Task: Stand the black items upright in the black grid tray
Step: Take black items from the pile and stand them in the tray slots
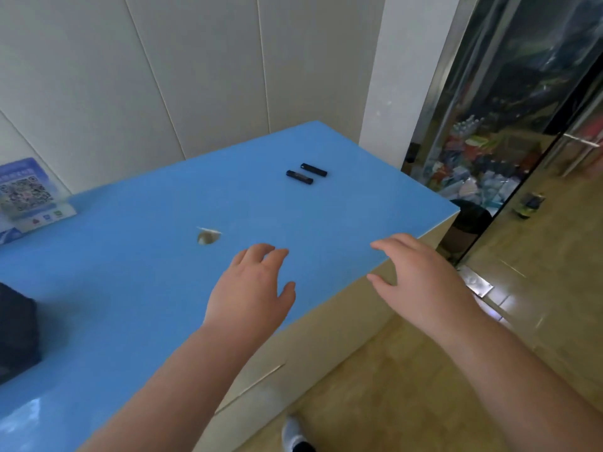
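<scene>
1. A QR code is shown on a blue-and-white sign card [27, 194] standing at the far left of the blue table [130, 272].
2. Small print and logos on that card are blurred; no wording can be read.

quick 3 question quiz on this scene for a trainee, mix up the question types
1. True or false: the left hand grips one of the black items.
2. How do the two black items lie? A) upright in a tray B) flat, side by side on the blue table C) stacked crosswise
3. Fill in: the right hand hovers near the table's ____ edge, fingers relaxed, holding nothing.

Key
1. False: both hands are empty, short of the items.
2. B
3. right. The dark object at the left border may be the tray, but it is too blurred to tell.
</scene>
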Demonstrator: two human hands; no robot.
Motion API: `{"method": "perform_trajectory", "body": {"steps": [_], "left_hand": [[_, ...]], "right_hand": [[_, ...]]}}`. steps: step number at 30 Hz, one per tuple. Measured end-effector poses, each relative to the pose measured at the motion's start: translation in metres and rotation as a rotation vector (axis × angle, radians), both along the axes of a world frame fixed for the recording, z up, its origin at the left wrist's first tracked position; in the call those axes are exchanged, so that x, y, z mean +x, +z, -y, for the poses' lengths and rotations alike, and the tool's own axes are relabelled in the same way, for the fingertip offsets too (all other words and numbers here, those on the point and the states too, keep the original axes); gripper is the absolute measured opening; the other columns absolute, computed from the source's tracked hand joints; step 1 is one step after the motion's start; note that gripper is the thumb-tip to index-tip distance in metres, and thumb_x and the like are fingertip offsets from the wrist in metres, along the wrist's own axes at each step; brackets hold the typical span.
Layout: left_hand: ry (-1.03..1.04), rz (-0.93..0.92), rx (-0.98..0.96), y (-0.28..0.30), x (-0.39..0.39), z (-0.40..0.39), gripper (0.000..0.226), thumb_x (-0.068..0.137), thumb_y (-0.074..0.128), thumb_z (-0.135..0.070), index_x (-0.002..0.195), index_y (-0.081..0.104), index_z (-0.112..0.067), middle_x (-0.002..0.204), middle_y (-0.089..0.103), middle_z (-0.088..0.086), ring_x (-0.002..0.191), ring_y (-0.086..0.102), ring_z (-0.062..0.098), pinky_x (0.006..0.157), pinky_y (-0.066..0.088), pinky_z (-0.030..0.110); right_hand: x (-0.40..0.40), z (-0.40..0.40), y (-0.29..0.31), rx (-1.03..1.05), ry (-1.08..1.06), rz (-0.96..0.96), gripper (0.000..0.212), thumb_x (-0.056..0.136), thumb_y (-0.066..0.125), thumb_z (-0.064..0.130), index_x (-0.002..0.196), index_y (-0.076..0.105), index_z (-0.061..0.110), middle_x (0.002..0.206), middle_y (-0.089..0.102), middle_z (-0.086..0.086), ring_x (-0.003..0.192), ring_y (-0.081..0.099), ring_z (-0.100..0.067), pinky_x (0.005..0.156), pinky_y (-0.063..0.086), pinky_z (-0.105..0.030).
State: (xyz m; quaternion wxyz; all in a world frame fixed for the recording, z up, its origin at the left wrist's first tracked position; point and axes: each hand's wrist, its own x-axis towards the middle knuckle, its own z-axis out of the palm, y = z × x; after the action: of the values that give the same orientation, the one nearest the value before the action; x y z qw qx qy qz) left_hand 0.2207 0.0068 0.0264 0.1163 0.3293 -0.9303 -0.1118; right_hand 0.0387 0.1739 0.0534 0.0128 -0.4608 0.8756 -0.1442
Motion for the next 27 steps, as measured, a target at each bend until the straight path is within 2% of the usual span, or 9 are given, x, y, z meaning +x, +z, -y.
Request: {"method": "perform_trajectory", "body": {"steps": [7,14,19,27], "left_hand": [[-0.02,-0.037,0.038,-0.005,-0.081,0.048,0.056,0.095,0.049,-0.047,0.146,0.038,-0.03,0.145,0.039,-0.01,0.135,0.035,0.015,0.102,0.04,0.029],[-0.04,0.039,0.064,-0.011,-0.131,0.08,0.055,0.096,0.044,-0.049,0.147,0.035,-0.03,0.147,0.035,-0.01,0.136,0.034,0.015,0.1,0.043,0.03],[0.02,0.092,0.107,-0.018,-0.165,0.102,0.056,0.096,0.043,-0.05,0.147,0.035,-0.028,0.148,0.035,-0.01,0.136,0.035,0.015,0.104,0.039,0.029],[0.284,0.172,0.18,-0.024,-0.238,0.144,0.05,0.095,0.047,-0.049,0.136,0.045,-0.019,0.14,0.042,-0.004,0.123,0.048,0.02,0.094,0.044,0.033]], "right_hand": [[-0.069,0.041,0.003,0.044,-0.04,-0.028,0.05,0.095,0.062,0.041,0.141,0.05,0.027,0.137,0.052,0.012,0.126,0.049,-0.013,0.099,0.043,-0.027],[-0.118,0.079,-0.005,0.064,-0.024,-0.005,0.048,0.095,0.06,0.042,0.14,0.051,0.028,0.135,0.052,0.011,0.126,0.049,-0.014,0.101,0.044,-0.03],[-0.163,0.11,-0.017,0.073,0.025,0.022,0.047,0.094,0.062,0.04,0.138,0.052,0.026,0.133,0.053,0.009,0.127,0.049,-0.016,0.103,0.044,-0.031],[-0.243,0.169,-0.034,0.062,0.193,0.05,0.046,0.091,0.064,0.04,0.134,0.056,0.026,0.128,0.056,0.009,0.121,0.053,-0.017,0.099,0.045,-0.032]]}}
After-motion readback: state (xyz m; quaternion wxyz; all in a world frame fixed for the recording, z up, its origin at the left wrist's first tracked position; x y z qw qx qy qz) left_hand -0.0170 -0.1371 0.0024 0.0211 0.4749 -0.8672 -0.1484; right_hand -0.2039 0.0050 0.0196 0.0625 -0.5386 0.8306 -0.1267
